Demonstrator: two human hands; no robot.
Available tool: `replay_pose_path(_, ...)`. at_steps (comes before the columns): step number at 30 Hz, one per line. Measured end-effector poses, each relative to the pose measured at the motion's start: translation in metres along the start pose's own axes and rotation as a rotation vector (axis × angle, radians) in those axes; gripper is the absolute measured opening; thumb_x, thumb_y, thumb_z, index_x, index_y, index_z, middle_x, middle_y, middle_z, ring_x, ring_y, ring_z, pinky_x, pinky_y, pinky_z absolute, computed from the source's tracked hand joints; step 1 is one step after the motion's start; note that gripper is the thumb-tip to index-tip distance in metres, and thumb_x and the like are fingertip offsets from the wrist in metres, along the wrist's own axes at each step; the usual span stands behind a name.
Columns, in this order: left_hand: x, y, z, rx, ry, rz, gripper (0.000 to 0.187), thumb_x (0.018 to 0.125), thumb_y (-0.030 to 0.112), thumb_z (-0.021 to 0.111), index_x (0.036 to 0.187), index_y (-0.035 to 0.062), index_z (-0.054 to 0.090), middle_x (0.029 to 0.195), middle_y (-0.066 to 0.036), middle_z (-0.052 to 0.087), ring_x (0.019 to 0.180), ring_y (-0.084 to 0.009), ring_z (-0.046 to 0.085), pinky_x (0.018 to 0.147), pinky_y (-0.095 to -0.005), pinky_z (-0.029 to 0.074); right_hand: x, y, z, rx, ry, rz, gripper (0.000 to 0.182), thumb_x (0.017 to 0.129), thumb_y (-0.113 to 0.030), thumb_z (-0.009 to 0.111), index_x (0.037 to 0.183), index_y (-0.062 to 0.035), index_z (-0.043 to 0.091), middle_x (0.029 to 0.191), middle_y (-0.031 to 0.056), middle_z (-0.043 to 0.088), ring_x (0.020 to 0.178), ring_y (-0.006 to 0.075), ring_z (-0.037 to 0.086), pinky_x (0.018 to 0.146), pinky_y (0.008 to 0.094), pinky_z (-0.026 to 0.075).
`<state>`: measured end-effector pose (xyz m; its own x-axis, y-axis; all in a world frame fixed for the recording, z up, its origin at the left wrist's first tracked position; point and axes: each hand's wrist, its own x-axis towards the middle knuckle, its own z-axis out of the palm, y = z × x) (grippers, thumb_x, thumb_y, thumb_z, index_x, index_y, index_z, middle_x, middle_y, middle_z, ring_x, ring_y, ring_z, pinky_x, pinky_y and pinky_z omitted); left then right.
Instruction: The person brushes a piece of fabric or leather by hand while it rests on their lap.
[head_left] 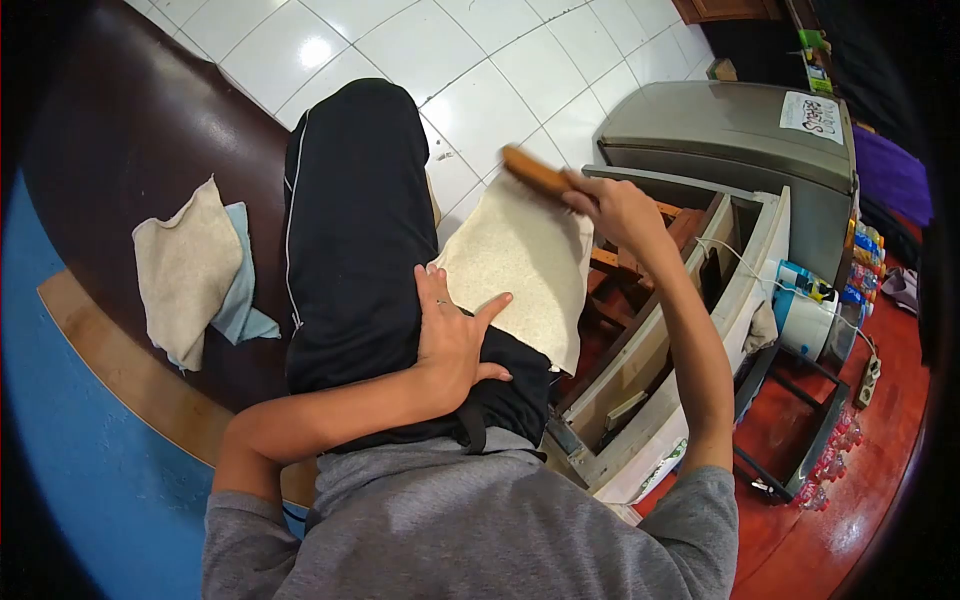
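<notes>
A cream cloth [520, 260] lies spread over my right thigh, its right part reaching beside a wooden frame. My left hand [452, 335] rests with fingers spread at the cloth's left edge, partly on the black trousers. Above the far edge of the cloth, my right hand [612, 205] is closed on the end of a brown wooden brush [537, 172], which is blurred; its underside is hidden. On the dark brown seat to the left, a beige cloth [188, 265] lies partly over a light blue cloth [243, 300].
An open wooden cabinet frame [640, 385] stands close on the right, with a grey appliance [720, 130] beyond it. A white cable [745, 262] crosses the frame. Farther right are a white and blue container [803, 320] and a black rack [815, 440]. White floor tiles [400, 45] show ahead.
</notes>
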<state>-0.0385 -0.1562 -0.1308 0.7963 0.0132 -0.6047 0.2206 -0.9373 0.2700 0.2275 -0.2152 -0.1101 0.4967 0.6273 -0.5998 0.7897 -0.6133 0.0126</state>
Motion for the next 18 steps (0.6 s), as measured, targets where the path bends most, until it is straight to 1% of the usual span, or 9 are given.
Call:
replay_pose_path(1, 0.0, 0.0, 0.0, -0.003, -0.002, -0.003, 0.103, 0.074, 0.087, 0.046, 0.159, 0.0388, 0.016, 0.148, -0.036, 0.039, 0.144, -0.0502, 0.03, 0.115, -0.0689, 0.005, 0.003, 0.001, -0.006, 0.118, -0.166, -0.123, 0.044, 0.097, -0.047, 0.057, 0.131, -0.0205, 0.066, 0.111, 0.0142, 0.072, 0.097, 0.0349, 0.069, 0.086, 0.0448, 0.054)
replay_pose_path(3, 0.001, 0.0, -0.003, -0.008, -0.01, -0.009, 0.104, 0.073, 0.087, 0.047, 0.159, 0.0387, 0.016, 0.149, -0.036, 0.039, 0.144, -0.05, 0.03, 0.115, -0.0693, 0.005, 0.002, -0.009, -0.008, 0.249, -0.512, -0.213, 0.042, 0.098, -0.047, 0.056, 0.129, -0.0212, 0.068, 0.117, 0.0151, 0.07, 0.103, 0.0358, 0.068, 0.089, 0.044, 0.053)
replay_pose_path(4, 0.001, 0.0, -0.002, -0.008, -0.01, -0.008, 0.104, 0.073, 0.087, 0.047, 0.159, 0.0387, 0.016, 0.149, -0.036, 0.039, 0.144, -0.05, 0.03, 0.115, -0.0693, 0.005, 0.009, -0.004, 0.01, 0.15, -0.469, -0.321, 0.045, 0.094, -0.047, 0.062, 0.132, -0.0237, 0.065, 0.1, 0.0162, 0.073, 0.092, 0.0292, 0.072, 0.081, 0.0412, 0.055)
replay_pose_path(8, 0.001, 0.001, -0.001, -0.021, 0.019, -0.012, 0.104, 0.072, 0.087, 0.049, 0.159, 0.0393, 0.017, 0.148, -0.036, 0.04, 0.144, -0.0505, 0.03, 0.115, -0.0695, 0.005, 0.028, -0.016, 0.014, -0.205, -0.208, 0.029, 0.038, 0.097, -0.043, 0.058, 0.125, -0.0201, 0.069, 0.094, 0.0162, 0.073, 0.088, 0.0298, 0.072, 0.076, 0.0439, 0.056)
replay_pose_path(9, 0.001, 0.0, -0.001, -0.036, 0.014, -0.015, 0.104, 0.072, 0.087, 0.05, 0.159, 0.0396, 0.018, 0.148, -0.036, 0.04, 0.144, -0.0507, 0.03, 0.115, -0.0696, 0.005, 0.034, -0.015, 0.016, -0.202, -0.208, 0.029, 0.038, 0.097, -0.043, 0.058, 0.125, -0.0201, 0.069, 0.094, 0.0162, 0.073, 0.088, 0.0298, 0.072, 0.076, 0.0439, 0.056)
replay_pose_path(11, 0.001, 0.001, 0.007, -0.031, 0.059, -0.016, 0.104, 0.071, 0.088, 0.05, 0.158, 0.0402, 0.021, 0.145, -0.038, 0.041, 0.141, -0.0526, 0.032, 0.115, -0.0697, 0.005, 0.044, -0.013, 0.019, -0.391, 0.083, 0.066, 0.039, 0.097, -0.042, 0.057, 0.121, -0.0143, 0.07, 0.089, 0.0165, 0.073, 0.085, 0.0321, 0.072, 0.073, 0.0438, 0.056)
replay_pose_path(13, 0.001, 0.0, 0.009, -0.034, 0.104, -0.025, 0.103, 0.07, 0.088, 0.05, 0.158, 0.0407, 0.024, 0.143, -0.04, 0.042, 0.139, -0.0544, 0.035, 0.115, -0.0698, 0.006, 0.04, -0.017, 0.004, -0.388, 0.105, 0.052, 0.042, 0.098, -0.041, 0.057, 0.127, -0.013, 0.067, 0.087, 0.0167, 0.073, 0.08, 0.0319, 0.072, 0.071, 0.043, 0.056)
replay_pose_path(16, 0.002, 0.001, 0.009, -0.033, 0.101, -0.019, 0.104, 0.07, 0.089, 0.05, 0.158, 0.0401, 0.024, 0.142, -0.04, 0.043, 0.138, -0.0543, 0.036, 0.114, -0.0703, 0.006, 0.034, -0.021, -0.01, 0.127, -0.305, -0.273, 0.048, 0.099, -0.046, 0.056, 0.139, -0.0204, 0.06, 0.103, 0.0207, 0.073, 0.085, 0.0313, 0.071, 0.079, 0.0422, 0.055)
replay_pose_path(18, 0.004, 0.001, 0.008, -0.04, 0.07, -0.013, 0.104, 0.07, 0.088, 0.05, 0.158, 0.0397, 0.024, 0.142, -0.04, 0.043, 0.138, -0.0548, 0.036, 0.114, -0.0709, 0.006, 0.03, -0.026, -0.007, 0.164, -0.612, -0.201, 0.048, 0.098, -0.05, 0.056, 0.137, -0.0243, 0.061, 0.115, 0.0221, 0.07, 0.095, 0.0328, 0.071, 0.087, 0.0415, 0.054)
